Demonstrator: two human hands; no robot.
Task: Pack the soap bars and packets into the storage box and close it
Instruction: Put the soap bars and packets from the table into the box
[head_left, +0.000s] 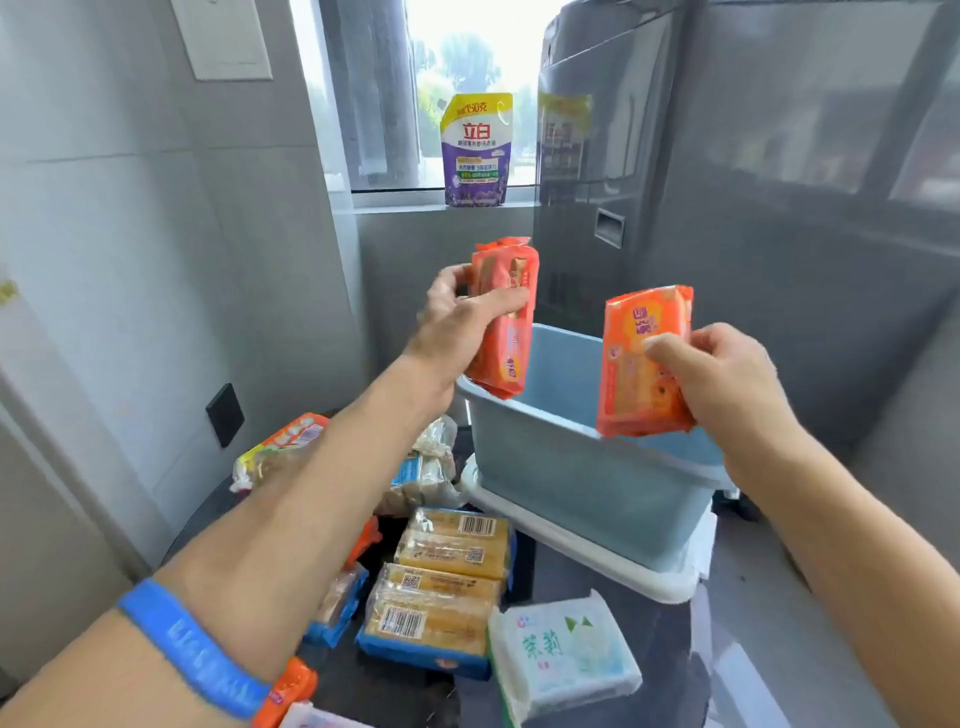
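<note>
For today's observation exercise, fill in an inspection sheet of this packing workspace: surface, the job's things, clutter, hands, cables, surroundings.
Surface: dark tabletop, partly covered by goods.
Job's things: blue storage box, open, standing on its white lid; two orange soap packets, one in each hand; yellow soap bars in blue-edged packs and a white soap packet lying on the table.
Clutter: clear-wrapped packs left of the box.
Hands: left hand grips an orange packet above the box's left rim; right hand grips another orange packet over the box.
Cables: nothing seen.
Surroundings: detergent pouch on the windowsill; grey appliance behind the box; tiled wall on the left.
</note>
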